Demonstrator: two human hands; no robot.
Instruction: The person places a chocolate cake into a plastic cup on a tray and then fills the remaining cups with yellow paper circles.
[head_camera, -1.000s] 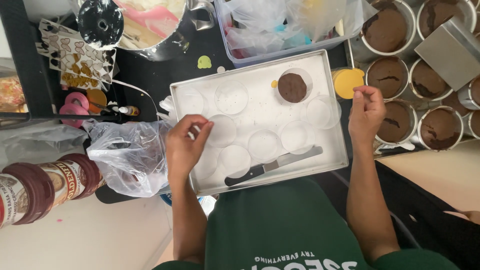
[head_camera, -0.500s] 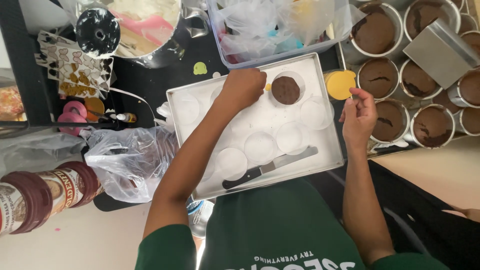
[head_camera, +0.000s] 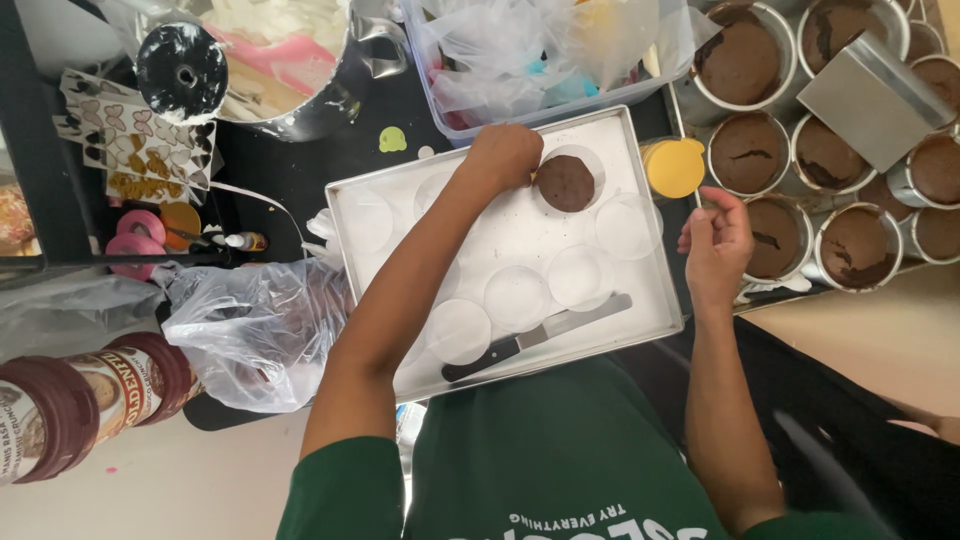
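Nearest the person, along the near rim of a pale metal tray (head_camera: 640, 170), lies a black-handled knife (head_camera: 535, 338), its blade pointing toward the tray's right edge. Beyond it, thin clear round discs (head_camera: 516, 297) are spread flat over the tray floor, some partly hidden under the left forearm. Further in, near the tray's far edge, a small round chocolate cake (head_camera: 565, 182) sits on one of these discs. The left hand (head_camera: 503, 155) is just to the left of the cake, its fingers curled down at the disc's rim beside it; whether they grip anything cannot be told. The right hand (head_camera: 716, 243) hovers off the tray's right edge, empty, fingers loosely bent with a narrow gap between thumb and forefinger. Just beyond that hand stands a small pot with a yellow lid (head_camera: 674, 167), and to its right, round metal tins of chocolate cake (head_camera: 846, 245) crowd the right side of the table. At the near left lie a crumpled clear plastic bag (head_camera: 255, 330) and brown jars on their sides (head_camera: 85, 398). Farthest off, past the tray, are a clear plastic tub of bags (head_camera: 520, 60) and a steel mixing bowl (head_camera: 300, 60).
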